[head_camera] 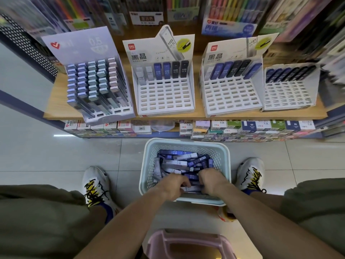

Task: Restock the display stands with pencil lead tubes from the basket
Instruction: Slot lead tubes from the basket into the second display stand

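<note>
A pale blue basket (149, 161) stands on the floor between my feet, filled with several blue, black and grey pencil lead tubes (177, 162). Both my hands are down in its near end. My left hand (172, 184) and my right hand (211, 179) curl their fingers around a bunch of tubes lying between them. On the wooden shelf (199, 113) beyond stand white display stands: a middle one (166, 96) with one back row of tubes, a right one (231, 94) the same, and a far right one (287, 94).
A fuller stand (97, 85) of pastel-capped tubes sits at the shelf's left. Boxed stock lines the lower shelf (242, 128). A pink stool (186, 245) is under me, and my shoes (95, 184) flank the basket on the tiled floor.
</note>
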A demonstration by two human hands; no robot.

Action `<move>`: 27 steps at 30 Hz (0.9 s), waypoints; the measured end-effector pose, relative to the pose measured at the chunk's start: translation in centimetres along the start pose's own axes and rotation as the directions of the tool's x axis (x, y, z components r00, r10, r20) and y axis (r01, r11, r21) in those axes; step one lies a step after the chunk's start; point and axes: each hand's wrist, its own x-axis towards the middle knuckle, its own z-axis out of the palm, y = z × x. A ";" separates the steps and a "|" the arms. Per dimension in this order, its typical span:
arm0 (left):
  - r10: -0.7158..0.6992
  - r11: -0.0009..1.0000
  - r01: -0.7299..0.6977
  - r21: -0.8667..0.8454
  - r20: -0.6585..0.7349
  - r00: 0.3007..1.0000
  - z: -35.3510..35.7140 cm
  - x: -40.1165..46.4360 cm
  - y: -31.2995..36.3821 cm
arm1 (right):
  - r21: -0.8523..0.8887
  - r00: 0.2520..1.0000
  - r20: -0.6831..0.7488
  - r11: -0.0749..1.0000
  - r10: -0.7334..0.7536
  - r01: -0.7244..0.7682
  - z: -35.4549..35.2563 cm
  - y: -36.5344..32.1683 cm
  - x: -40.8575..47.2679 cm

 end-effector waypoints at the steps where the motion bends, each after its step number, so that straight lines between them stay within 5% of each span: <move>1: 0.001 1.000 -0.001 0.012 0.018 1.000 -0.1 0.1 0.1 | 0.023 1.000 0.029 1.000 0.001 -0.001 -0.2 0.1 0.0; 16: -0.071 0.993 0.047 0.107 0.230 0.971 -1.9 0.3 0.9 | 0.145 0.957 0.275 0.988 -0.089 0.050 -1.1 0.5 -0.2; 27: -0.003 0.993 0.015 -0.116 0.105 0.994 -2.2 -0.3 0.1 | 0.241 0.924 0.370 0.971 -0.098 0.007 -2.0 0.6 -0.1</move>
